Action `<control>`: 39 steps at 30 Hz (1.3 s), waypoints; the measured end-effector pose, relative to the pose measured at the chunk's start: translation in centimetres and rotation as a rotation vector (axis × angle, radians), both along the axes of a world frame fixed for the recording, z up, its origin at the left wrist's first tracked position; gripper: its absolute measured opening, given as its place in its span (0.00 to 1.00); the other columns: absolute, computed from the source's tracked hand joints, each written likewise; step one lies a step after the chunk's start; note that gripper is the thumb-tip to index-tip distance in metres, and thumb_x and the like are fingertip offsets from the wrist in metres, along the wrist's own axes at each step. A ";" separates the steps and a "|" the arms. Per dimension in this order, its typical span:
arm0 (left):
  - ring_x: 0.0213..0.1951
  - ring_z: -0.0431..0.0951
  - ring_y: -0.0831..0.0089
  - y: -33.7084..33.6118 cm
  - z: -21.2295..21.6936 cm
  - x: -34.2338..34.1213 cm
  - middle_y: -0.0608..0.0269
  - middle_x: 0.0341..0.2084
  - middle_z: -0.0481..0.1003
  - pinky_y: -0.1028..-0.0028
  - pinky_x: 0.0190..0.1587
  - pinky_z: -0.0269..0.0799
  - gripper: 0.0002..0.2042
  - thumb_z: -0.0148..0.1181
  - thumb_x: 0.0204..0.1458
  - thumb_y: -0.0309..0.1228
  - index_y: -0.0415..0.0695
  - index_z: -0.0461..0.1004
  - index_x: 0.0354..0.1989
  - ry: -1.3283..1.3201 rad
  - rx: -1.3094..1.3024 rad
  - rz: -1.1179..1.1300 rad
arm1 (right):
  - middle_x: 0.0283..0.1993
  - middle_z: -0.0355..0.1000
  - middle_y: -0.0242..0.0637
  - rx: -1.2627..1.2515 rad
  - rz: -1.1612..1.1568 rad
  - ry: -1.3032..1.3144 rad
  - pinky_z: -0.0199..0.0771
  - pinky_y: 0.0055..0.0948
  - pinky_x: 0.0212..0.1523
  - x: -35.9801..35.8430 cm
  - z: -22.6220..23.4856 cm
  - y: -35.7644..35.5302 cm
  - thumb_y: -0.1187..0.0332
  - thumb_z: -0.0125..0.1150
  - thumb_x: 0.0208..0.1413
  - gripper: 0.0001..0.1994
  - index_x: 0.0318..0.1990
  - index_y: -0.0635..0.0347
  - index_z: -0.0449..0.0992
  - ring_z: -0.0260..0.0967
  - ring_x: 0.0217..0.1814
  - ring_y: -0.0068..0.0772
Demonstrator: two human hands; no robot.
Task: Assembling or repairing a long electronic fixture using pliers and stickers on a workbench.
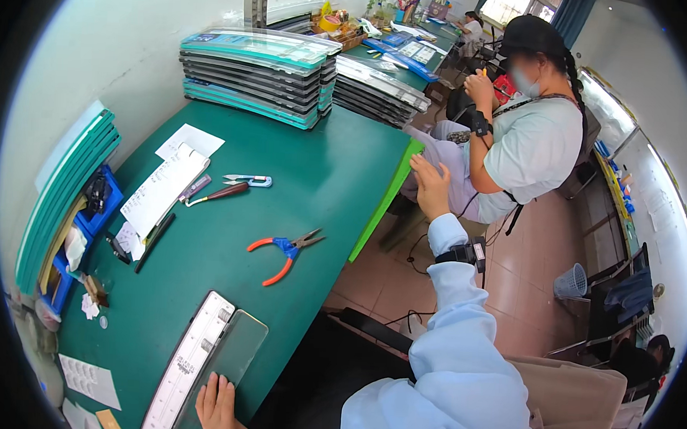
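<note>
My left hand (222, 410) rests at the table's near edge, fingers stretched over the lower part of a clear panel (240, 340). The panel lies beside a long flat white strip (193, 361) with a dark border and small dark marks; whether the two are joined I cannot tell. Out to the right, my right hand (432, 186) is raised with its fingers apart, close to a bright green strip (382, 208) along the table's right edge. I see nothing held in it. Pliers (288, 252) with orange-red and blue handles lie on the green tabletop, jaws parted.
Stacked flat cases (250, 76) stand at the back, and more teal-edged cases (64, 195) lean at the left. Papers (164, 187), thread snips (247, 181) and a black pen (155, 241) lie mid-left. A masked person (535, 138) sits to the right. A basket (570, 282) stands on the floor.
</note>
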State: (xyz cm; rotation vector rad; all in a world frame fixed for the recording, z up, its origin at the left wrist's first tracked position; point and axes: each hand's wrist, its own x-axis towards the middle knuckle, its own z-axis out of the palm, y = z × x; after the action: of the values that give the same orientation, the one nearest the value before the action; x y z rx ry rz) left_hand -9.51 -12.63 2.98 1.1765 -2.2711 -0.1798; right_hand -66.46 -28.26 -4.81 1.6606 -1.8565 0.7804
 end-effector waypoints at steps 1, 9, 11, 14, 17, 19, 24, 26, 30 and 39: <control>0.58 0.72 0.52 0.0 0.0 0.0 0.47 0.52 0.74 0.55 0.60 0.63 0.27 0.40 0.42 0.10 0.35 0.72 0.53 0.004 0.009 0.004 | 0.57 0.73 0.30 -0.027 0.032 -0.051 0.47 0.43 0.64 -0.3 -0.1 -0.2 0.73 0.56 0.56 0.14 0.50 0.50 0.76 0.65 0.64 0.30; 0.58 0.72 0.52 0.2 -0.2 0.1 0.47 0.52 0.74 0.55 0.60 0.62 0.28 0.41 0.40 0.11 0.35 0.73 0.53 -0.010 0.025 0.003 | 0.48 0.78 0.31 -0.134 0.154 -0.348 0.49 0.42 0.61 -1.2 0.0 -0.7 0.73 0.62 0.52 0.03 0.34 0.53 0.78 0.70 0.59 0.30; 0.58 0.72 0.52 0.2 -0.1 0.1 0.48 0.52 0.74 0.56 0.60 0.62 0.27 0.41 0.40 0.11 0.35 0.73 0.53 -0.007 0.028 0.002 | 0.47 0.78 0.29 -0.140 0.122 -0.394 0.50 0.42 0.60 -1.2 0.0 -0.9 0.73 0.63 0.51 0.02 0.31 0.54 0.76 0.71 0.58 0.30; 0.58 0.72 0.53 0.2 -0.2 0.1 0.48 0.52 0.74 0.56 0.60 0.62 0.27 0.42 0.41 0.11 0.36 0.73 0.53 -0.005 0.024 0.004 | 0.47 0.78 0.29 -0.158 0.193 -0.460 0.51 0.43 0.59 -2.0 -0.3 -1.3 0.73 0.64 0.50 0.03 0.29 0.55 0.75 0.71 0.57 0.31; 0.58 0.72 0.53 0.2 -0.2 0.0 0.48 0.52 0.74 0.56 0.60 0.62 0.27 0.42 0.41 0.11 0.36 0.73 0.53 -0.011 0.029 0.012 | 0.46 0.77 0.29 -0.152 0.197 -0.490 0.50 0.42 0.59 -2.0 -0.3 -1.4 0.73 0.64 0.50 0.04 0.28 0.54 0.74 0.70 0.57 0.32; 0.58 0.72 0.53 0.2 0.0 0.0 0.48 0.52 0.74 0.56 0.60 0.62 0.27 0.42 0.41 0.11 0.36 0.73 0.53 -0.011 0.029 0.015 | 0.45 0.76 0.30 -0.156 0.199 -0.482 0.54 0.41 0.57 -1.7 0.0 -1.5 0.74 0.64 0.48 0.05 0.28 0.55 0.73 0.71 0.56 0.35; 0.58 0.72 0.53 0.2 -0.1 0.0 0.48 0.52 0.74 0.56 0.60 0.62 0.27 0.42 0.42 0.11 0.36 0.73 0.53 -0.006 0.024 0.016 | 0.43 0.75 0.38 -0.201 0.248 -0.471 0.65 0.39 0.52 -1.7 0.2 -1.7 0.79 0.66 0.44 0.07 0.27 0.60 0.71 0.73 0.53 0.43; 0.58 0.72 0.53 0.2 -0.1 0.0 0.48 0.52 0.74 0.56 0.60 0.62 0.26 0.42 0.42 0.11 0.36 0.73 0.53 -0.003 0.028 0.016 | 0.42 0.73 0.43 -0.214 0.263 -0.445 0.71 0.37 0.48 -1.6 0.3 -1.7 0.82 0.65 0.43 0.08 0.27 0.63 0.70 0.73 0.50 0.47; 0.58 0.72 0.53 0.2 0.0 0.0 0.48 0.52 0.74 0.56 0.60 0.63 0.26 0.42 0.43 0.11 0.36 0.73 0.53 0.005 0.026 0.022 | 0.42 0.72 0.43 -0.191 0.287 -0.489 0.70 0.37 0.50 -1.5 0.8 -1.6 0.83 0.64 0.42 0.08 0.27 0.64 0.70 0.73 0.50 0.47; 0.58 0.72 0.52 0.2 -0.1 0.0 0.48 0.52 0.74 0.56 0.59 0.63 0.23 0.41 0.45 0.13 0.35 0.73 0.51 0.008 0.006 0.034 | 0.42 0.70 0.45 -0.069 0.238 -0.102 0.69 0.41 0.45 -0.2 1.9 -1.7 0.87 0.55 0.44 0.09 0.28 0.63 0.66 0.70 0.47 0.52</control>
State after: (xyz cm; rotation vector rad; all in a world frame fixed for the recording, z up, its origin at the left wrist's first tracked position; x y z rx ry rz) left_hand -9.52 -12.42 2.91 1.2143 -2.2443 -0.1782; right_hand -66.69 -29.96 -2.89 1.8505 -1.6961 1.0324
